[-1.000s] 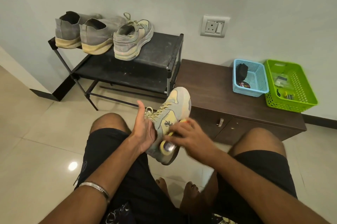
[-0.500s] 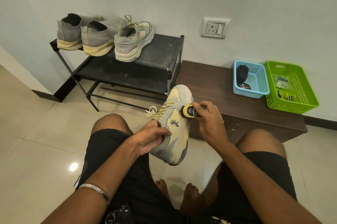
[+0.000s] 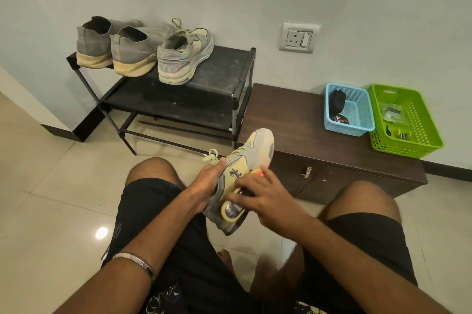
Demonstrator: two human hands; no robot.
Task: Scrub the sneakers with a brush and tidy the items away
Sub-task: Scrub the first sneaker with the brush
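Observation:
A yellow and grey sneaker (image 3: 251, 151) is held toe-up between my knees. My left hand (image 3: 208, 181) grips it by the tongue and laces. My right hand (image 3: 260, 197) holds a small yellow-rimmed brush (image 3: 231, 209) against the sneaker's side near the heel. Its matching sneaker (image 3: 184, 55) stands on the black shoe rack (image 3: 224, 76), beside two grey sneakers (image 3: 115, 48).
A dark wooden cabinet (image 3: 301, 122) stands right of the rack. On it sit a blue basket (image 3: 357, 114) with a dark item and a green basket (image 3: 413, 124) with small things. A wall socket (image 3: 298, 36) is above. Tiled floor lies to the left.
My right hand has brought the brush down from the sneaker's toe end to its side near the heel. The left hand keeps its hold on the sneaker.

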